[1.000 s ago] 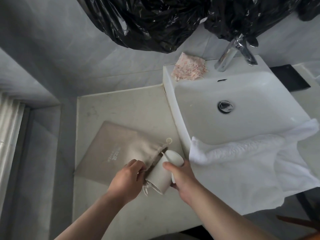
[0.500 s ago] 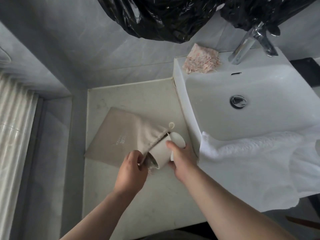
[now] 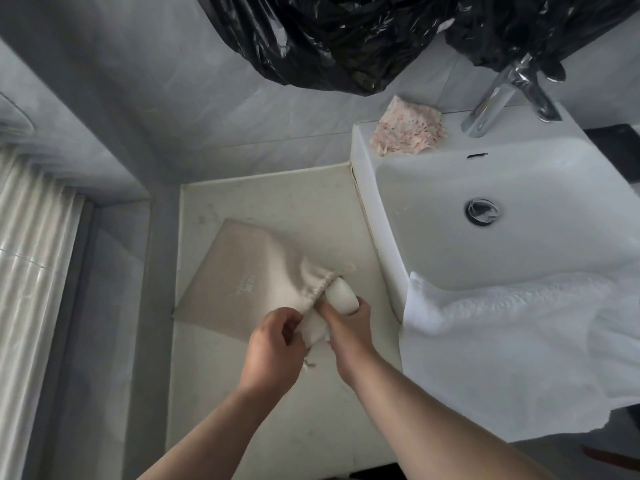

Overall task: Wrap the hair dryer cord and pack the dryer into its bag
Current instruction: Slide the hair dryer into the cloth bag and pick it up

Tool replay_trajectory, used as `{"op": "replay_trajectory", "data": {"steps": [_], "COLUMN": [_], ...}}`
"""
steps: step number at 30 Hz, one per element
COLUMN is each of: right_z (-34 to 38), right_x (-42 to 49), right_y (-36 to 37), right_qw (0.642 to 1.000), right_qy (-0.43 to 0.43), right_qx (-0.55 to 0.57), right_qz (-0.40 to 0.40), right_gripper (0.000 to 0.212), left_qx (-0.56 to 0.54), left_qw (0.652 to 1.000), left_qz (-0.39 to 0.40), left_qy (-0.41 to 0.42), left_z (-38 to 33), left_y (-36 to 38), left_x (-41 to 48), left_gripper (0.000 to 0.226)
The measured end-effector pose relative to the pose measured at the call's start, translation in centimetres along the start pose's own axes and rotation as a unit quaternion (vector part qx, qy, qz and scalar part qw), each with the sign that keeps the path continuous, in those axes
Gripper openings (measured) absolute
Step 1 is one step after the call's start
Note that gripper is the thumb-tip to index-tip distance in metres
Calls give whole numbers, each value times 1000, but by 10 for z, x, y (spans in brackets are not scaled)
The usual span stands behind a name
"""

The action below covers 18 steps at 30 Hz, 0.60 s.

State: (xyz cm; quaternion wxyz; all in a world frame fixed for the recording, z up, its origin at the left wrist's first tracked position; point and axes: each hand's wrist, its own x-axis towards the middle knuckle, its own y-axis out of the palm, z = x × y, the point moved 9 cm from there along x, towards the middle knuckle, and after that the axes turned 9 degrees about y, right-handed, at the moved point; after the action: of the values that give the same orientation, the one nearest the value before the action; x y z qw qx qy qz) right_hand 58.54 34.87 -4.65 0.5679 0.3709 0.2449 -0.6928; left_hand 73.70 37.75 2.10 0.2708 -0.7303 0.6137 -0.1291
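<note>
With my left hand (image 3: 273, 344) pinching the bag (image 3: 242, 282) mouth and right hand (image 3: 346, 323) gripping the dryer (image 3: 341, 294), seemingly half-sheathed on the near counter (image 3: 277, 202), cinched cloth could snag it.

bag (image 3: 242, 275) mouth pulled further over dryer (image 3: 343, 295), only white end showing

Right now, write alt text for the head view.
Two bare hands push a white hair dryer into a beige drawstring bag on a pale counter: the left hand grips the bag's mouth, the right hand holds the dryer. A white towel drapes over the sink on the right.
</note>
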Motion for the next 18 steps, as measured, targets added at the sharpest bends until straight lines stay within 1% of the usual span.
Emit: {"op": "replay_trajectory", "data": {"steps": [1,3,5,6,7,8,9,10,11,12,13,14,15,16,18], "right_z": [-1,-2,-6,-9,-10,-8,-1,12,26,39,45,46,43,43,47], "right_x": [-1,-3,-3,-2,-1,1,3,4,4,2,1,3,6,10,17], "right_y": [1,3,5,5,3,-2,-10,-18,-23,-22,-14,-5,2,9,25], "right_qw": [1000,995,980,970,957,945,929,904,866,820,774,738,712,690,658], "right_qy": [-4,-18,-20,-18,-18,-23,-41,-78,-128,-181,-217,-218,-200,-188,-207], "right_qx": [-16,-95,-191,-235,-280,-320,-365,-420,-482,-542,-595,-639,-671,-694,-717], "right_qz": [6,16,47,65,74,66,39,-2,-39,-48,-23,19,58,83,103], "right_gripper": [65,51,33,29,33,39,43,47,54,66,81,95,104,110,108], "left_qx": [12,34,57,66,75,82,92,105,121,133,135,124,101,73,6], "left_qw": [1000,999,997,996,995,994,994,993,992,991,989,986,982,975,960], "left_qz": [9,16,20,23,26,28,25,17,7,-3,-8,-5,3,8,1], "left_qy": [3,17,45,54,60,62,60,48,22,-14,-58,-109,-162,-209,-279], "left_z": [2,7,11,14,18,21,26,31,38,48,58,68,77,84,93], "left_y": [1,-1,-4,-5,-6,-6,-7,-9,-11,-13,-13,-11,-8,-5,-1], "left_x": [0,-1,-1,-2,-3,-4,-6,-9,-12,-17,-23,-29,-35,-40,-46], "left_gripper": [29,31,31,30,29,27,23,20,24,32,40,46,51,55,56]}}
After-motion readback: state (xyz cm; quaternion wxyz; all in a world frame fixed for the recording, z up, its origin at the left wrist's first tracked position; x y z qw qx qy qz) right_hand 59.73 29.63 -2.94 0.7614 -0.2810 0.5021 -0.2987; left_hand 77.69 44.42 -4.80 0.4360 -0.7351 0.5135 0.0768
